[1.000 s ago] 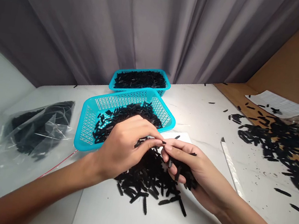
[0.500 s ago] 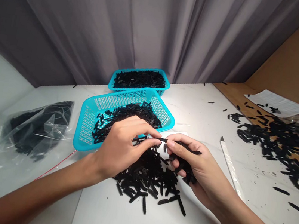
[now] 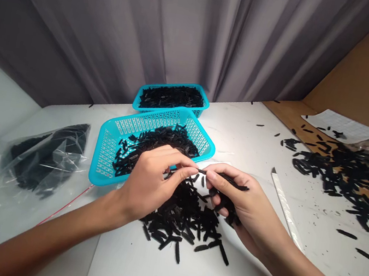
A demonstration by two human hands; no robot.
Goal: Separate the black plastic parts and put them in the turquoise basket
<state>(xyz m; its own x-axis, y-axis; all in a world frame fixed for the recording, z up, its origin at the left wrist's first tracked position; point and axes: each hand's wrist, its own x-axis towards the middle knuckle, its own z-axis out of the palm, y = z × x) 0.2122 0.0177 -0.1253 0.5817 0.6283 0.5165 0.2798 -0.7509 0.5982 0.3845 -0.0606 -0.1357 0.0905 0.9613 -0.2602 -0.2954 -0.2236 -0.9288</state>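
A thin black strip (image 3: 202, 171) spans the small gap between my two hands over a white board (image 3: 129, 264). My left hand (image 3: 150, 179) pinches one end of it between thumb and forefinger. With thumb and index finger my right hand (image 3: 253, 209) grips the other end, while a bundle of black strips (image 3: 226, 203) lies in its curled fingers. Below both hands spreads a loose pile of matte black strips (image 3: 182, 217). A turquoise perforated basket (image 3: 101, 155), partly filled with such pieces, stands just behind my left hand, which hides part of it.
A second turquoise basket (image 3: 137, 101) full of black pieces stands at the back. A clear plastic bag (image 3: 51, 159) of black material lies left. Rightward are a pointed tool with a white handle (image 3: 287, 210), scattered black strips (image 3: 346, 175) and a white paper (image 3: 350, 127).
Hardly anything differs. Both hands keep the same pinch on the strip with only slight finger movement, and the view has shifted a little.
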